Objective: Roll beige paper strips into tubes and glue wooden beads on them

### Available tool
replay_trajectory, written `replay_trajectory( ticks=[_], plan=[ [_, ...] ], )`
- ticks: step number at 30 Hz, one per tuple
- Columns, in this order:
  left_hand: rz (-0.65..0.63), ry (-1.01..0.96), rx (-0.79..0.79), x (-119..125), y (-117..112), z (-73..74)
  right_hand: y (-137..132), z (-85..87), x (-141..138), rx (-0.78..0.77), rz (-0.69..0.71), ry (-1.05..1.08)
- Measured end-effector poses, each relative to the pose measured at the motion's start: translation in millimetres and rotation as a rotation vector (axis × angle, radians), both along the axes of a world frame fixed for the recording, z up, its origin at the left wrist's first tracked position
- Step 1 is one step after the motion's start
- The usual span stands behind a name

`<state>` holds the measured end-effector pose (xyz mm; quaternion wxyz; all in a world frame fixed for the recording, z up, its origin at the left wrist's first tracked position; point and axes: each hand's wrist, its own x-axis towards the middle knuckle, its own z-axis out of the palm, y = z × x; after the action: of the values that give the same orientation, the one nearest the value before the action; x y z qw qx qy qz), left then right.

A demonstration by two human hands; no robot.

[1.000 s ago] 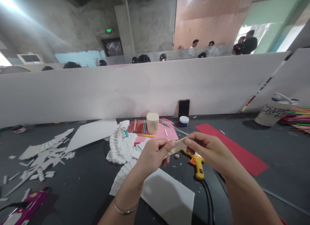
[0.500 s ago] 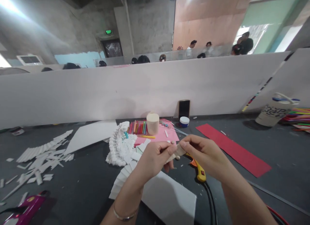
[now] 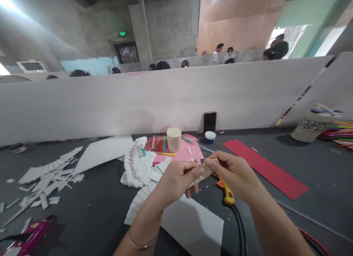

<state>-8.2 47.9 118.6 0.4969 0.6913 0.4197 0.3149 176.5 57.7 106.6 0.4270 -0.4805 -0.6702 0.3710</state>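
Observation:
Between my two hands is a cream-coloured strip (image 3: 204,172), its material hard to make out. My left hand (image 3: 178,180) pinches the left end between thumb and fingers, and a silver bangle circles that wrist. The other end sits in the pinch of my right hand (image 3: 233,174). Just below the right hand lies a yellow tool with a cord, probably a glue gun (image 3: 228,195), partly covered by the fingers. A white board (image 3: 193,224) lies under the left hand, beside fan-folded white paper (image 3: 135,208).
Beyond the hands stand a cream cylinder (image 3: 174,140), coloured sticks (image 3: 156,143), a blue-and-white jar (image 3: 210,137) and a phone (image 3: 210,123). White scraps (image 3: 45,186) and a magenta tool (image 3: 30,235) are on the left. Red paper (image 3: 266,168) lies right. A white partition (image 3: 165,101) rises behind.
The strip has turned slightly between my fingers, and more of it shows. My right hand has shifted a little, with the fingers still pinched.

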Motion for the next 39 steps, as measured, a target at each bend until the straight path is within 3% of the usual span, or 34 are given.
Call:
replay_trajectory(
  ticks=[14,33,39],
  plan=[
    [0.024,-0.084,-0.167,-15.7,6.5,2.6,4.4,2.0,15.4,0.018,-0.186,-0.057],
    [0.088,-0.064,-0.017,-25.6,6.9,8.4,6.7,-0.6,11.4,0.028,-0.218,0.047],
    [0.135,-0.097,0.088,-25.2,7.0,11.5,5.2,2.2,13.4,-0.061,-0.129,0.135]
  ],
)
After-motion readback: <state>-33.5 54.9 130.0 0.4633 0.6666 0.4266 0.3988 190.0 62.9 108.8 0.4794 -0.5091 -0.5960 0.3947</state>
